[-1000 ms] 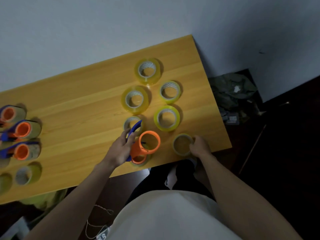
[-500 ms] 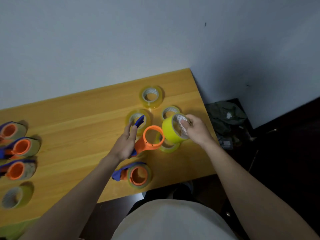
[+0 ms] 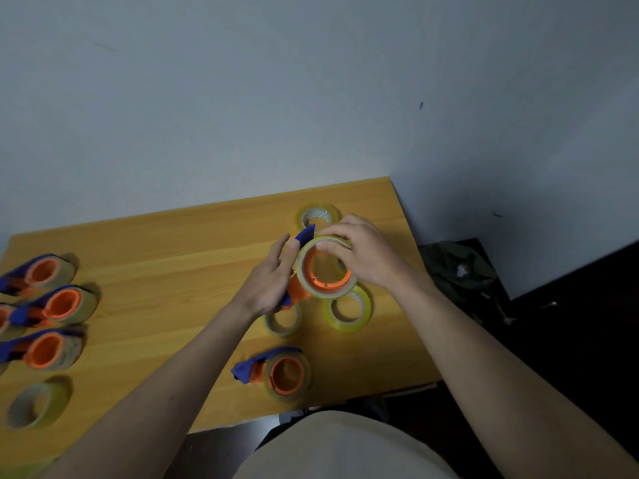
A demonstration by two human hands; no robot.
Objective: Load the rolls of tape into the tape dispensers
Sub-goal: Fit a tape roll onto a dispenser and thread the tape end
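Left hand [image 3: 268, 288] grips blue-handled orange plastic dispenser [image 3: 300, 292]; right hand [image 3: 363, 255] fingers clasp glossy yellowish tape roll [image 3: 304, 274] around its hub, above wooden bench [image 3: 155, 271].

A plain indoor room: wooden table [image 3: 173, 271] against a bare grey-white wall [image 3: 242, 98], dark floor [image 3: 570, 340].

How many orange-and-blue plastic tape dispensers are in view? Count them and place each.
5. Three loaded dispensers at the wooden table's left; one near its front edge; one held between left hand and right hand. An orange shape at the left border may be a sixth.
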